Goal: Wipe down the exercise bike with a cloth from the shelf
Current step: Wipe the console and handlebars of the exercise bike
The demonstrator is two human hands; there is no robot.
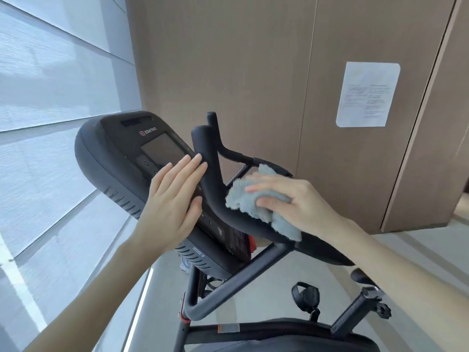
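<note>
Right hand (291,199): fingers curled over a bunched grey-blue cloth (256,207), thumb tucked into its folds, so a closed hold on the cloth. The cloth is pressed on the black handlebar (210,174) of the exercise bike (228,283), on the curved stretch directly beneath the grip; one loose corner hangs below the palm. Left hand (172,201): flat, fingers straight and together, holding nothing, just left of the grip, fingertips touching the upright horn of the handlebar. Console (121,153) lies behind the left hand. Pedal (305,294) well below the grip. Paper notice (368,94) on the wall above it.
</note>
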